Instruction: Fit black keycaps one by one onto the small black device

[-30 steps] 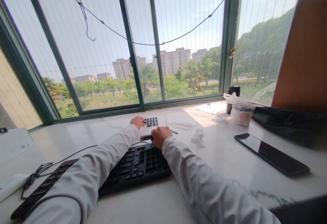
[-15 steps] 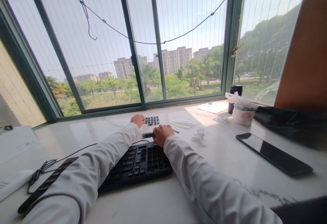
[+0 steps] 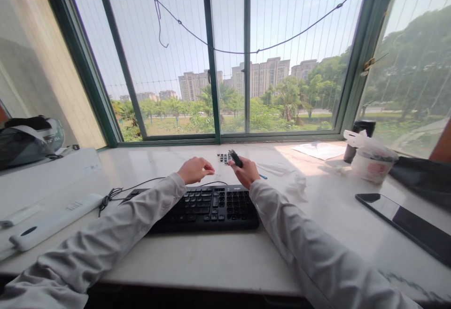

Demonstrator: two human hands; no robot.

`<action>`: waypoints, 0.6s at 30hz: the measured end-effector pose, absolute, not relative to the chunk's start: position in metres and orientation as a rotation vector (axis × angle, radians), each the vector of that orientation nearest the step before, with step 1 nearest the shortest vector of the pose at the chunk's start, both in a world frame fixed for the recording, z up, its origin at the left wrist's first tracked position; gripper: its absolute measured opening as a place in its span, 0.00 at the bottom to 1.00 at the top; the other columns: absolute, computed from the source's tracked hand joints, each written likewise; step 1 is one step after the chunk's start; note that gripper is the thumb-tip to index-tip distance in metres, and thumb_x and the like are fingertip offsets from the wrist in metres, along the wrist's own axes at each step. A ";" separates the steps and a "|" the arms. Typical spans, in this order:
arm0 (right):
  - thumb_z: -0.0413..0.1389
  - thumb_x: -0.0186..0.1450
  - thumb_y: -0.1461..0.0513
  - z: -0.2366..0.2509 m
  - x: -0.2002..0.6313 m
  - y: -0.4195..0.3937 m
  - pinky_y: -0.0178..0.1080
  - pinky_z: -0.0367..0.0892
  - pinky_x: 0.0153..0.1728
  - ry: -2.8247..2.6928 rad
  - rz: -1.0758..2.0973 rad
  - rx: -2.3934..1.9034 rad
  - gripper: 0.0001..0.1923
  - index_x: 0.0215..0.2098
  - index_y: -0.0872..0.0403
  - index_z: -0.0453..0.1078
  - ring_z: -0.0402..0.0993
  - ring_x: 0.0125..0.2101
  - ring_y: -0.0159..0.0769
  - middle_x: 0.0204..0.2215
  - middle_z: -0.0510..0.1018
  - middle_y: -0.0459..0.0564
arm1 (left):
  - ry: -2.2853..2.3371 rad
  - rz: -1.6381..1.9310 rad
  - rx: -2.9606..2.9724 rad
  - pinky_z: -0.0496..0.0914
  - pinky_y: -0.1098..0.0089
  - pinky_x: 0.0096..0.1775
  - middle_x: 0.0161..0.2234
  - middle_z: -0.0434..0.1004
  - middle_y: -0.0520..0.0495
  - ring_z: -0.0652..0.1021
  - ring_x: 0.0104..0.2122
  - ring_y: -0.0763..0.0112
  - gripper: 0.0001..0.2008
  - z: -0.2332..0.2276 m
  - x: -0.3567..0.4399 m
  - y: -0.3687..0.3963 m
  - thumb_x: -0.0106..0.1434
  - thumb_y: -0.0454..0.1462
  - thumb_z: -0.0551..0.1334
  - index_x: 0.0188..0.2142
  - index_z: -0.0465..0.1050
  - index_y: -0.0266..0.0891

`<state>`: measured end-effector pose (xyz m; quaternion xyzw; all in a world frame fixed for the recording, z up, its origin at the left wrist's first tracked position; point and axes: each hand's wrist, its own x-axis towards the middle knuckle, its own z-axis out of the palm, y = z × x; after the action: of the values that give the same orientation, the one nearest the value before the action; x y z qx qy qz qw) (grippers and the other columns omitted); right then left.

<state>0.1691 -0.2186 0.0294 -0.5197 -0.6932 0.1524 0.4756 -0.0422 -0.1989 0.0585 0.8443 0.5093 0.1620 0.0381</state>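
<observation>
At ten o'clock from the keyboard (image 3: 207, 226), a helmet (image 3: 33, 135) atop a white box (image 3: 52, 175). At nine, a long white plastic bar (image 3: 72, 209) and a bunched black cord (image 3: 107, 200). At eleven, just above the keyboard's far edge, the left hand (image 3: 193, 170), thumb and fingertips drawn near each other; cannot tell whether around anything small. In the middle, flat on the counter (image 3: 197, 262), the keyboard: matte black, wide, with pale lettering on its far edge, the left end partly under a grey sleeve (image 3: 141, 220). At its right end, a number pad (image 3: 239, 205) of outlined, bare-looking squares. Toward half past twelve, a cluster of small dark keycaps (image 3: 225, 159) on the counter, in rough rows. At one, the right hand (image 3: 247, 172), fingers closed around a short black tool (image 3: 236, 158), lighter tip up and leftward. At three, a dark phone (image 3: 405, 224), lying flat.
</observation>
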 end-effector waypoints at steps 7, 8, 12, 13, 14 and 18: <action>0.63 0.52 0.47 0.036 0.137 -0.232 0.32 0.52 0.19 -1.191 1.241 -0.546 0.21 0.32 0.52 0.64 0.49 0.16 0.26 0.15 0.52 0.35 | 1.194 0.724 2.319 0.69 0.73 0.28 0.39 0.82 0.47 0.72 0.15 0.77 0.22 0.039 -0.036 -0.247 0.62 0.51 0.58 0.45 0.78 0.39; 0.63 0.52 0.47 0.037 0.131 -0.236 0.33 0.53 0.20 -1.172 1.243 -0.519 0.21 0.31 0.52 0.64 0.50 0.17 0.26 0.15 0.52 0.35 | 1.155 0.737 2.289 0.68 0.73 0.26 0.40 0.81 0.47 0.71 0.15 0.78 0.21 0.038 -0.034 -0.249 0.62 0.50 0.58 0.46 0.77 0.38; 0.61 0.55 0.46 0.035 0.114 -0.247 0.33 0.56 0.22 -1.121 1.250 -0.506 0.21 0.29 0.52 0.61 0.51 0.19 0.26 0.17 0.52 0.36 | 1.121 0.839 2.311 0.69 0.74 0.30 0.35 0.82 0.49 0.77 0.25 0.73 0.14 0.033 -0.033 -0.248 0.62 0.44 0.60 0.38 0.79 0.38; 0.61 0.55 0.46 0.033 0.111 -0.247 0.33 0.56 0.22 -1.114 1.253 -0.510 0.21 0.29 0.52 0.61 0.51 0.19 0.26 0.17 0.52 0.36 | 1.136 0.869 2.342 0.69 0.74 0.33 0.33 0.82 0.49 0.78 0.29 0.71 0.12 0.031 -0.035 -0.246 0.61 0.43 0.61 0.36 0.79 0.39; 0.62 0.55 0.47 0.031 0.109 -0.247 0.33 0.56 0.22 -1.116 1.253 -0.518 0.20 0.29 0.52 0.62 0.51 0.19 0.26 0.17 0.52 0.36 | 1.151 0.887 2.369 0.69 0.74 0.35 0.33 0.82 0.50 0.79 0.32 0.70 0.11 0.030 -0.037 -0.244 0.60 0.42 0.61 0.35 0.79 0.39; 0.63 0.54 0.48 0.023 0.108 -0.242 0.33 0.57 0.24 -1.160 1.235 -0.578 0.20 0.29 0.52 0.62 0.53 0.20 0.27 0.18 0.54 0.37 | 1.194 0.831 2.425 0.69 0.72 0.37 0.32 0.81 0.51 0.78 0.33 0.69 0.10 0.027 -0.043 -0.239 0.59 0.41 0.62 0.38 0.78 0.40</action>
<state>0.1075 -0.2420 0.0234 -0.2520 -0.5055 0.5381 0.6256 -0.0433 -0.2386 0.0270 0.8471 0.4170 0.2902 0.1561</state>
